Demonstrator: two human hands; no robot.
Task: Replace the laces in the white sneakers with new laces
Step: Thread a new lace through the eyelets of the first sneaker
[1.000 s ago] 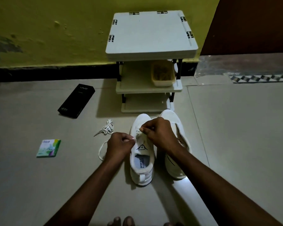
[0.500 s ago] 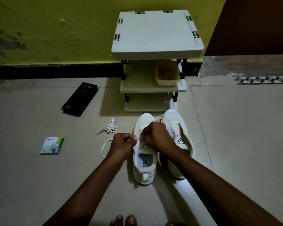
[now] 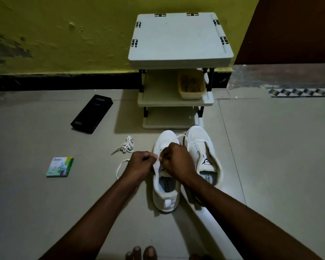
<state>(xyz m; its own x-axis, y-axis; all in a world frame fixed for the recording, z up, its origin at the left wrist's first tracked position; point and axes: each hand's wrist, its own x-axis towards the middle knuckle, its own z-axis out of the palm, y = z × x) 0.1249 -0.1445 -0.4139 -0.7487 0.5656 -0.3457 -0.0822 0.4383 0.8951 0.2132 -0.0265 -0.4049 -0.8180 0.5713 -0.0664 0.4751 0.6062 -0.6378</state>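
White sneakers (image 3: pixel 199 141) stand side by side (bundled lace (image 3: pixel 127 146) lies nearby).

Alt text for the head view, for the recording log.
The left hand and right hand pinch a white lace at the eyelets of the left sneaker, beside the right sneaker on a tiled floor. A bundled lace, a black box and a green packet lie to the left, a white shelf rack behind.
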